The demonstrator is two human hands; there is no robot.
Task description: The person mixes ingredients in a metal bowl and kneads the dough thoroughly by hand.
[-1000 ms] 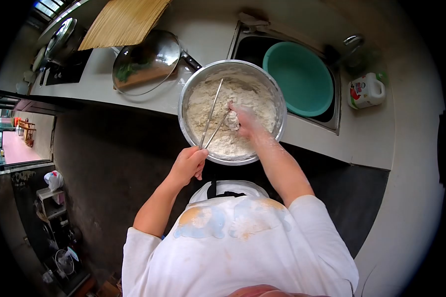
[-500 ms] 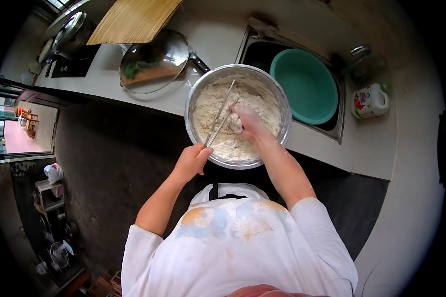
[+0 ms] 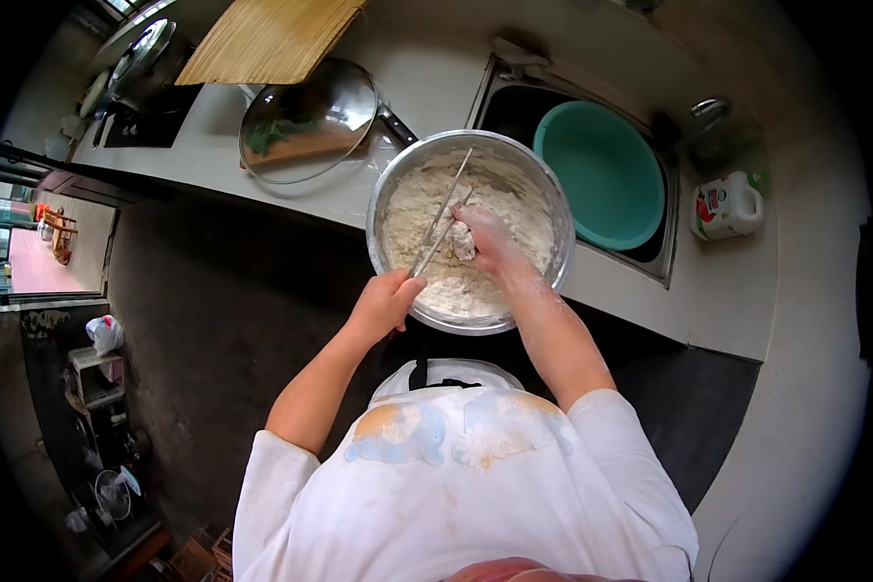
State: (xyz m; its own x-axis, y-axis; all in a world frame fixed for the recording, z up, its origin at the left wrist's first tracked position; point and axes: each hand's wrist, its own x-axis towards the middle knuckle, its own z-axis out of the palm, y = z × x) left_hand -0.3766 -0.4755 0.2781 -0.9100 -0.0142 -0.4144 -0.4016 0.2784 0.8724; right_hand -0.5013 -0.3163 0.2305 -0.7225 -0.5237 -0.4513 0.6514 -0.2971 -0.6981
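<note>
A large metal bowl (image 3: pixel 375 199) holds pale flour and clumpy dough (image 3: pixel 466 291). At the bowl's near left rim, my left hand (image 3: pixel 388 299) is closed around the ends of two thin chopsticks (image 3: pixel 443 212), whose other ends reach into the bowl. My right hand (image 3: pixel 485 238), dusted with flour, is inside the bowl with its fingers curled against a pale lump of dough (image 3: pixel 463 242). The chopstick tips lie close to the right fingers.
A green basin (image 3: pixel 599 175) sits in the sink (image 3: pixel 671 233), right of the bowl. Beyond it stands a white jug (image 3: pixel 727 207). At the left are a glass lid (image 3: pixel 310 121) over greens on a board, a woven mat (image 3: pixel 267 41) and a pot (image 3: pixel 145 73).
The view has shifted, so bowl and counter appear farther right and slightly lower. My left hand has moved slightly with the chopsticks, which now lie closer together. My right hand stays in the bowl.
</note>
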